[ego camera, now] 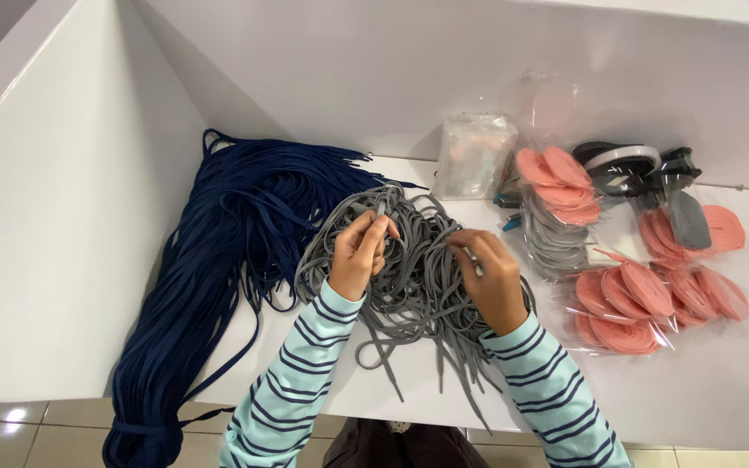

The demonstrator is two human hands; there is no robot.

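Grey laces (409,277): a loose tangled heap of flat grey shoelaces at the centre of the white counter (695,381), several ends trailing toward 6 o'clock over the near edge. Both hands work in this heap, which lies directly under and between them.

Left hand (359,253): at the 9 o'clock side of the heap, fingers curled closed, pinching one grey lace whose tipped end stands up just above the fingertips at 12 o'clock.

Right hand (491,279): at the 3 o'clock side of the heap, fingers bent and closed on a grey strand near the thumb; knuckles face the camera, so the exact grip is partly hidden. The two hands are near each other but apart, with grey laces between.

Sleeves: both forearms wear pale mint sleeves (292,381) with dark navy stripes, entering from 6 o'clock.

Navy laces (218,260): a large bundle of dark blue laces at 9 o'clock of the grey heap, touching its edge, hanging over the counter's near edge toward the tiled floor.

Pink lace packs (643,299): clear bags of coiled salmon-pink laces at 3 o'clock, well clear of the right hand; more of the same at 2 o'clock.

Clear bag (474,156): a small cloudy plastic packet at 12 o'clock, against the white wall.
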